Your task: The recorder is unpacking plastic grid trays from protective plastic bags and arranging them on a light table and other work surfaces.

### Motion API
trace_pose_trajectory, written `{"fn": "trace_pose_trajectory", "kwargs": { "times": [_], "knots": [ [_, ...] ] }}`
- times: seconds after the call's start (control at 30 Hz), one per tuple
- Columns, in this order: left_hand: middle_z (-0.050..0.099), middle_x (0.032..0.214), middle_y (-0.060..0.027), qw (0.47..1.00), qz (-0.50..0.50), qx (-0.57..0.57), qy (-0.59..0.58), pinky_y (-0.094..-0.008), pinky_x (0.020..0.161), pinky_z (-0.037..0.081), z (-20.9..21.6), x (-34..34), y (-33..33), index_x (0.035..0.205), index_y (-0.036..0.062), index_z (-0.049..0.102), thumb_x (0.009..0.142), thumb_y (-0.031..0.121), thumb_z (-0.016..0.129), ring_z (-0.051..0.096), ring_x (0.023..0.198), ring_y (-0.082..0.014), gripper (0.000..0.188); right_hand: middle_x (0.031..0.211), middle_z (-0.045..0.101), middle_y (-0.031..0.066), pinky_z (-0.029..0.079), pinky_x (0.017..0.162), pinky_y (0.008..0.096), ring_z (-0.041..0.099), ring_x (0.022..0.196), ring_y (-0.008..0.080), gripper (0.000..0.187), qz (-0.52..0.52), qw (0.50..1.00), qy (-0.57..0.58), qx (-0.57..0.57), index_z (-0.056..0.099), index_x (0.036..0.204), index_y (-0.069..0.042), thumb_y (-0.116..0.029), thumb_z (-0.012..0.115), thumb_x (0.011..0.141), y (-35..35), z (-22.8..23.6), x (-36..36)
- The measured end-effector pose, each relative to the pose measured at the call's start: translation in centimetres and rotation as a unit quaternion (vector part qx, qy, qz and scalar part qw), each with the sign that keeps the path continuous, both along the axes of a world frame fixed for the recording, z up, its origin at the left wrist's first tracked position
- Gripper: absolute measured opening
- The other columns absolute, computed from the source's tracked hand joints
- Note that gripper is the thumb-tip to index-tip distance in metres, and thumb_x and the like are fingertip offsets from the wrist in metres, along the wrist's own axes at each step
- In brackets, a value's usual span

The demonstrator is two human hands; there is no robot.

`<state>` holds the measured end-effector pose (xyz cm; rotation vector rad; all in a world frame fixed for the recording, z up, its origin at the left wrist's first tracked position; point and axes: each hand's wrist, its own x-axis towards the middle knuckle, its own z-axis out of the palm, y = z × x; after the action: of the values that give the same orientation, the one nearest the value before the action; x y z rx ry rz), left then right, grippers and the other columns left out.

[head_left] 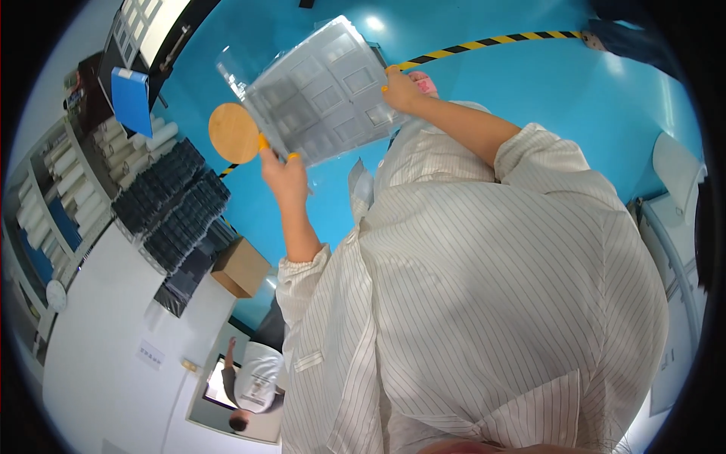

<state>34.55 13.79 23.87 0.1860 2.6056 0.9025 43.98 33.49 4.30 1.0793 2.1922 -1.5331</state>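
A stack of clear plastic trays (325, 98) with square compartments is held out in front of me, tilted, with loose clear film along its edges. My left hand (286, 175) grips its lower-left corner. At the right edge, my right hand (403, 92) is closed round the side of the stack. Yellow covers sit on some fingertips of both hands. The undersides of the trays and the fingers beneath them are hidden.
Left of the trays stands a stool with a round wooden top (233, 133). Beyond it are stacked black trays (170, 200), a cardboard box (240, 268), a blue folder (132, 102) and shelved white rolls (68, 166). Striped tape (491, 40) crosses the blue floor. Another person (257, 378) is farther off.
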Motion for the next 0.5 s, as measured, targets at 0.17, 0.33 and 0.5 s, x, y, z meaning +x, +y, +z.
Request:
{"fn": "trace_pose_trajectory", "kwargs": {
  "times": [0.17,0.33,0.5],
  "knots": [
    [0.052,0.103,-0.0199,0.995,-0.022,-0.036,0.094,-0.0331,0.073,0.045,-0.9,2.5,3.8,0.109,-0.005,0.043,0.065,-0.001,0.058,0.055,0.089,-0.0287,0.046,0.101,0.05,0.0318,0.044,0.077,0.0407,0.053,0.095,0.0395,0.042,0.145,0.988,0.035,0.038,0.041,0.109,0.01,-0.016,0.054,0.079,-0.8,1.4,-0.1],
    [0.051,0.102,-0.0206,0.995,-0.025,-0.056,0.084,-0.038,0.079,0.043,-1.2,4.0,5.0,0.106,-0.0041,0.044,0.065,0.001,0.062,0.053,0.094,-0.0347,0.045,0.11,0.048,0.0268,0.045,0.079,0.0375,0.051,0.1,0.036,0.049,0.206,0.961,0.029,0.183,0.038,0.118,0.009,-0.021,0.052,0.082,-1.5,6.3,-0.9],
    [0.048,0.1,-0.0221,0.984,-0.074,-0.103,0.129,-0.042,0.074,0.043,-1.9,4.1,4.1,0.102,-0.0057,0.04,0.066,0.0,0.062,0.051,0.088,-0.0398,0.043,0.093,0.058,0.0203,0.046,0.065,0.033,0.059,0.08,0.0256,0.043,0.052,0.901,0.186,-0.388,0.047,0.109,0.004,-0.03,0.053,0.082,-4.2,13.4,-3.5]
  ]
}}
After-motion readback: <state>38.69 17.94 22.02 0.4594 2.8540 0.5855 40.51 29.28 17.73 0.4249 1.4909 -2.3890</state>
